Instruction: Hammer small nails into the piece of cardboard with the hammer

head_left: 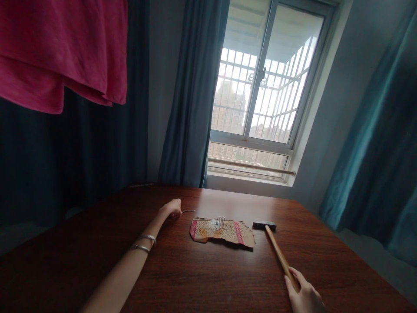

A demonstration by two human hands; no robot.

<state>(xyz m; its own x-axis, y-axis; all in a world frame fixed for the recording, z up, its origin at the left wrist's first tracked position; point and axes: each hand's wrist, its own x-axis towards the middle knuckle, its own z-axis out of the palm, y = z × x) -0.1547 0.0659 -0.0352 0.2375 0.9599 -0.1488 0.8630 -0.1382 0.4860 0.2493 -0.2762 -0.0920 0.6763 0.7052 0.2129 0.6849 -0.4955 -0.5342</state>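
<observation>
My left hand (170, 209) is closed in a pinch on a thin nail (188, 211), which lies on the wooden table (202, 278) left of a torn piece of cardboard (222, 231). Several nails (220, 221) stand upright in the cardboard. My right hand (302, 293) grips the end of a hammer's wooden handle (278, 254). The hammer's dark head (264, 225) rests on the table just right of the cardboard. Two bracelets (145, 242) sit on my left wrist.
A window (260, 87) with bars lies beyond the table's far edge, flanked by blue curtains (190, 95). A pink cloth (61, 48) hangs at the upper left.
</observation>
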